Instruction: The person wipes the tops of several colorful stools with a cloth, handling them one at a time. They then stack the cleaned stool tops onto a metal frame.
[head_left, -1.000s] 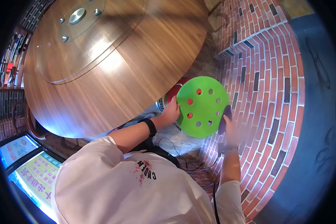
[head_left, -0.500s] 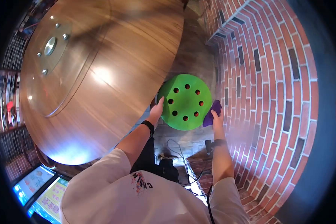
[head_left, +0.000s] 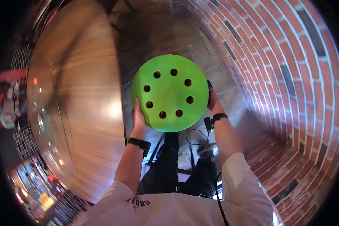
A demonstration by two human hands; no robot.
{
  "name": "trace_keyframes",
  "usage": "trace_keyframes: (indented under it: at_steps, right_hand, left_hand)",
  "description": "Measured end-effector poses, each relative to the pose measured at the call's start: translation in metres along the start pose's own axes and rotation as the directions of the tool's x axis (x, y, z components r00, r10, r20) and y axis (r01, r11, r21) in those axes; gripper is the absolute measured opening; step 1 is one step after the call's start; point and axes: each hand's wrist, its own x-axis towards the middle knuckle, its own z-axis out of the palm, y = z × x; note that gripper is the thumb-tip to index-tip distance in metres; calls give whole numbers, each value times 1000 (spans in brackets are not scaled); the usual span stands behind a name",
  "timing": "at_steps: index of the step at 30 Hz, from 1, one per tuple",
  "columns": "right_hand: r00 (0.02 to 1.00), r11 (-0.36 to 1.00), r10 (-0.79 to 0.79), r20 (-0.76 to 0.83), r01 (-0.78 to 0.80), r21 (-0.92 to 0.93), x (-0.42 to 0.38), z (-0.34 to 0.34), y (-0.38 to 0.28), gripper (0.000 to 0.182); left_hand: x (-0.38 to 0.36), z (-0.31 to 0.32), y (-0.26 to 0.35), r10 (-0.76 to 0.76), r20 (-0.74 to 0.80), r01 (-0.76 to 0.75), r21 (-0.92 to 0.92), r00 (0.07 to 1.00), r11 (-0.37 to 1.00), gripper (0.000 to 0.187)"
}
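Note:
A round green plastic stool [head_left: 168, 92] with a ring of several holes in its top is in front of me, above the floor. My left hand [head_left: 138, 116] grips its left rim, with the thumb on the edge and the other fingers hidden underneath. At the right rim, my right hand [head_left: 213, 101] is closed, its fingers mostly hidden behind the stool. A dark sliver of cloth [head_left: 209, 85] shows between that hand and the rim; most of it is out of sight. The stool's legs are hidden under the seat.
On the left stands a large wooden table [head_left: 90, 98] with a glass disc [head_left: 51, 124] on it. A brick wall [head_left: 267, 71] curves along the right. Black cables [head_left: 196, 137] lie near my feet on the wood-look floor [head_left: 154, 34].
The stool now appears nearer and larger, left of where it was, and farther from the table. My right hand has moved behind its rim, and the purple cloth is mostly hidden.

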Motion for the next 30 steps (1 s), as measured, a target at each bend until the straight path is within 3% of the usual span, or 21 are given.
trace_keyframes:
  at_steps: [1,3,5,6,8,9,10,13,14,16,19,21,22,25,27,30]
  right_hand:
    - [1000,997,0,-8,0,79,9,-7,8,37]
    - [998,998,-45,-36,47,46,34,-29,28,39]
    - [981,978,-188,-56,192,84,67,-57,66,31]
    - [928,926,-360,-94,344,-154,61,-58,83,32]
    - [851,891,-430,-300,347,-293,54,-48,107,39]
    - [821,952,-306,-481,257,-167,54,-42,109,45]
    - [715,938,-327,-618,164,-307,50,-37,113,53]
    - [624,952,-305,-720,201,-230,64,-44,143,53]
    - [751,962,-241,-615,269,-48,71,-52,153,44]
    - [895,972,-225,-386,233,-28,66,-61,159,40]
    - [977,918,-137,-162,187,351,59,-64,178,32]
    - [984,791,-157,-82,175,586,62,-59,183,40]
    - [974,822,-153,-169,220,525,51,-51,176,54]
    - [919,889,-332,-213,380,256,41,-49,182,49]
    - [951,747,-196,-237,302,593,58,-48,188,38]
    - [918,605,-243,-313,395,691,66,-36,194,21]
  left_hand:
    - [-1,0,0,-1,67,4,-43,998,999,69]
    - [-10,8,4,44,152,-38,-47,987,998,69]
    - [-27,23,12,27,182,-29,8,983,1000,68]
    - [-24,20,11,24,183,-28,18,983,999,68]
    - [-22,18,12,26,207,-30,18,978,999,67]
    - [-22,19,12,28,231,-31,7,972,1000,67]
    - [-23,20,13,26,255,-33,21,967,999,67]
    - [-30,21,17,-3,224,-21,108,975,994,66]
    - [-33,25,17,-10,268,-13,83,963,996,66]
    - [-34,27,16,-10,287,-21,104,958,994,66]
    - [-33,19,17,-30,301,-14,143,953,990,67]
    - [-33,19,14,-26,295,-24,165,955,986,67]
    - [-38,24,13,-18,285,-36,183,958,982,67]
    - [-48,28,13,-30,236,-36,268,971,963,66]
    - [-44,23,14,-45,219,-29,324,975,946,65]
    - [-48,27,13,-48,210,-26,337,977,941,63]
